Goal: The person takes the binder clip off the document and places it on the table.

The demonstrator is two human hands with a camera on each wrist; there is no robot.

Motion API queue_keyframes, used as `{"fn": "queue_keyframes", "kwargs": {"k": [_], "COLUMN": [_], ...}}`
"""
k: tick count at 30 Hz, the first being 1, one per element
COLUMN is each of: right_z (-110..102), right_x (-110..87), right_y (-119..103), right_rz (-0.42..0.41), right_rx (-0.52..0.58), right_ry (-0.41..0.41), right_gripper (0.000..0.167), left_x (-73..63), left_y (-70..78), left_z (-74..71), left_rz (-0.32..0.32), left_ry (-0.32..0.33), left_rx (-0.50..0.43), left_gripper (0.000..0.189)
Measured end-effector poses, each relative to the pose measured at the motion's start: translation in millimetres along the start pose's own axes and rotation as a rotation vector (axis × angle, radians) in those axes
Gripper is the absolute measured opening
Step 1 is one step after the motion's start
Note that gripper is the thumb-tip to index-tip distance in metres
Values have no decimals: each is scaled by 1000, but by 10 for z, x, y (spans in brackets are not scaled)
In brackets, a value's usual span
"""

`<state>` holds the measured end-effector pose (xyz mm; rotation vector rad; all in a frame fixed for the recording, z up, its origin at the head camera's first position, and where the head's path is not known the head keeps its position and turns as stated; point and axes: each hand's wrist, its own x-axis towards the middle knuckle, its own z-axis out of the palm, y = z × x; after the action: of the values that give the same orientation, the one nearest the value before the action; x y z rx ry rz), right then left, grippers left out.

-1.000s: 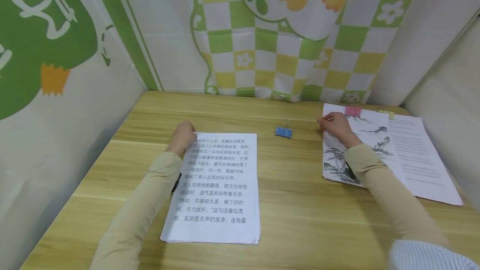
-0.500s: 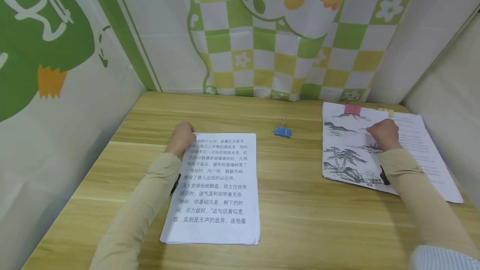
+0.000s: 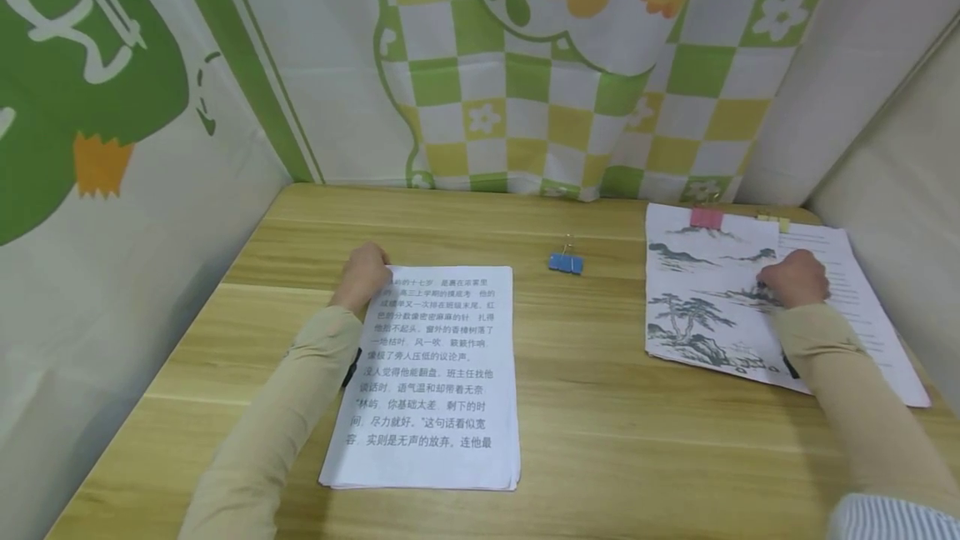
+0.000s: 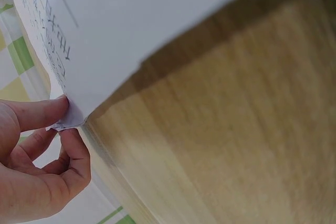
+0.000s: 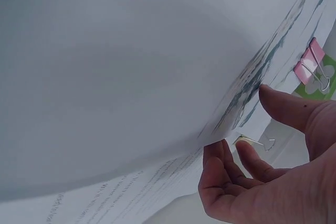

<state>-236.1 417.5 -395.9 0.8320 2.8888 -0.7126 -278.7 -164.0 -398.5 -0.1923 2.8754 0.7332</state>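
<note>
My left hand (image 3: 363,275) pinches the top left corner of a stack of printed sheets (image 3: 435,373) between thumb and curled fingers; the left wrist view shows the corner (image 4: 77,114) bent slightly. On the right, my right hand (image 3: 798,277) is at the right edge of a stack of landscape-picture sheets (image 3: 693,273). In the right wrist view, its thumb lies over the picture sheet (image 5: 157,77) and its fingers (image 5: 212,169) curl under the edge. A pink binder clip (image 3: 707,217) sits on that stack's top edge.
A blue binder clip (image 3: 566,263) lies on the wooden table (image 3: 585,407) between the two stacks. Partly under the picture sheets lies another text stack (image 3: 862,332) with a yellow binder clip (image 3: 774,223). A patterned curtain (image 3: 555,107) hangs behind the table.
My right hand has moved from the picture sheets' left edge, across them, to their right edge. The left hand keeps its hold on the printed sheets' corner.
</note>
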Motion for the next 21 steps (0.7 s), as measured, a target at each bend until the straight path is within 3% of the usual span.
{"fn": "queue_keyframes", "kwargs": {"k": [13, 21], "right_z": [-32, -51], "right_x": [10, 67], "right_y": [105, 249], "right_rz": [3, 1], "right_rx": [-24, 157], "right_ry": [-21, -6], "right_gripper": [51, 41], "left_x": [4, 20], "left_y": [74, 87], "left_z": [27, 30], "left_rz": [16, 30], "left_ry": [9, 4], "left_rx": [-10, -9], "left_gripper": [23, 23]}}
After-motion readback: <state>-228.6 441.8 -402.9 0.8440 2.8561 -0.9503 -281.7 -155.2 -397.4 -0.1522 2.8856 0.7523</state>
